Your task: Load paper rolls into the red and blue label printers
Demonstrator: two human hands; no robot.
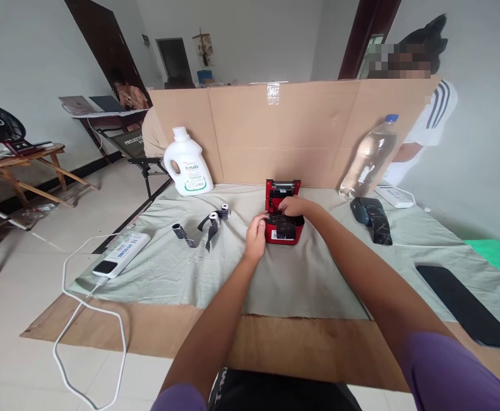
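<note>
Your left hand (256, 235) is half-curled against the left side of the open red device (299, 233), right hand (293, 206) bent inside it; can't tell if either grips anything.

The left arm (218, 308) and right arm (361, 265) reach forward, converging. The left hand (255, 236) points ahead; the right hand (293, 206), slightly farther out, turns inward, partly curled.

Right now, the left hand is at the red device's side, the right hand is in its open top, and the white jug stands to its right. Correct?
Not quite: the head view shows the white jug left of the red device. The left hand is indeed at its side, the right hand in its open top.
</note>
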